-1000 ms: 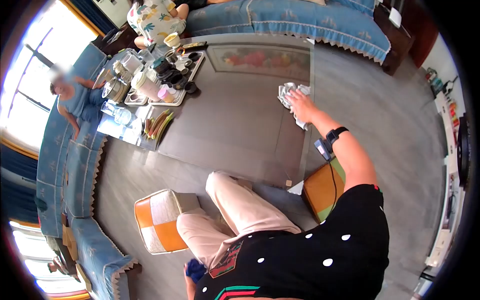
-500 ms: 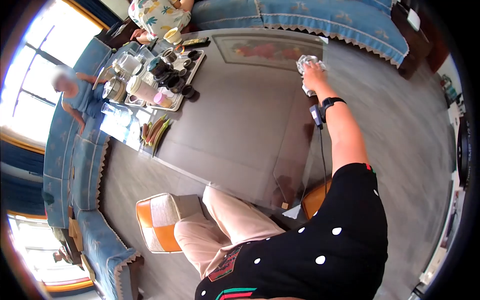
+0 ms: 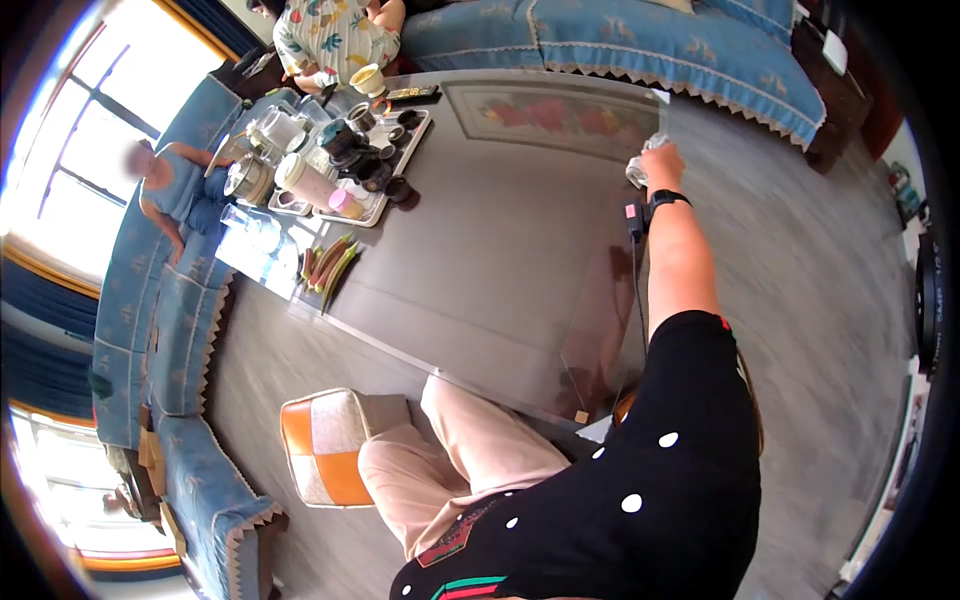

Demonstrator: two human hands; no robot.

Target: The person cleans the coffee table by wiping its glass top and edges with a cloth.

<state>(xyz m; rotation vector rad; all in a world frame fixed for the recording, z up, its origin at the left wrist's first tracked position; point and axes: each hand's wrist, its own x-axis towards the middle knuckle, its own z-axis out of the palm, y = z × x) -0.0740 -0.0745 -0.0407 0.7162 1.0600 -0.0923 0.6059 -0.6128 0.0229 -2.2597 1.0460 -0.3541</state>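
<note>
My right hand [image 3: 663, 168] reaches out to the table's far right corner, with its fingers closed around a crumpled pale cloth [image 3: 636, 173]. The cloth rests against the edge of the dark glass-topped table [image 3: 480, 240], mostly covered by the hand. A black watch [image 3: 668, 198] is on that wrist. Beside the wrist sits a small dark device [image 3: 633, 218] with a cable running down from it. My left hand is out of view.
A tray [image 3: 372, 213] of cups and jars stands on the table's left, near okra-like pods [image 3: 330, 268], a remote [image 3: 412, 93] and a yellow cup [image 3: 368, 80]. Two people sit on blue sofas [image 3: 640, 45]. A checked stool [image 3: 335, 445] stands beside my legs.
My right hand has shifted slightly right in view with the cloth, which is now bunched smaller and more hidden. The whole scene has slid a little right and down.
</note>
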